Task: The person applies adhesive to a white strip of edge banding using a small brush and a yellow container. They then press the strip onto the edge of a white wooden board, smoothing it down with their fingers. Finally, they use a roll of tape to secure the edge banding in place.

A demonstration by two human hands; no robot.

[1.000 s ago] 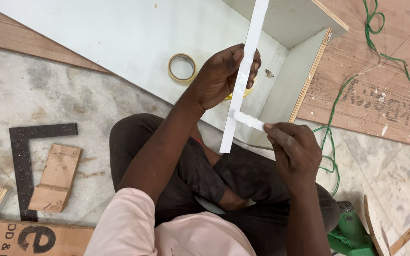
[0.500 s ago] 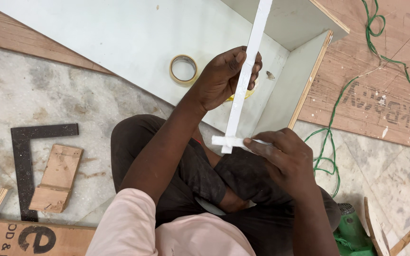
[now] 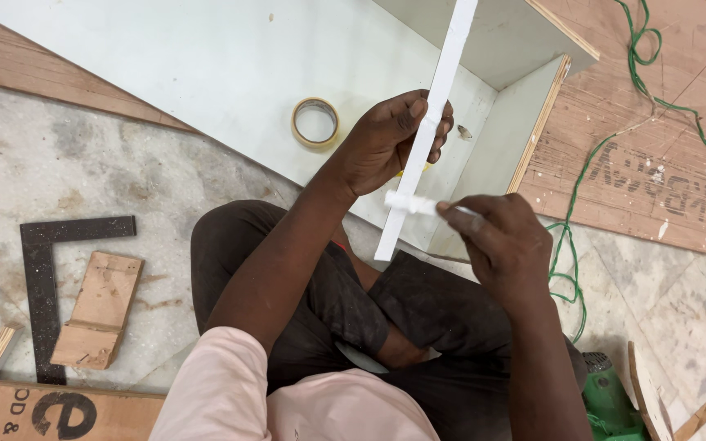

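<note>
- Left hand [image 3: 390, 143] grasps a long white strip [image 3: 439, 98] near its lower third, holding it upright and slightly tilted above the lap.
- Right hand [image 3: 504, 241] pinches a short white piece [image 3: 410, 202] pressed crosswise against the strip.
- The strip looks thin, light and somewhat flexible; a grip close to the working point seems best to limit bending.
- A tape roll [image 3: 315, 122] lies on the pale board [image 3: 165, 65] behind; a black square [image 3: 42, 286] rests on the floor.

Long white strip [image 3: 435, 114]: flat, narrow, held near upright with a slight tilt, its lower end above the lap. Small white piece [image 3: 408, 203] lies crosswise against its lower part.
</note>
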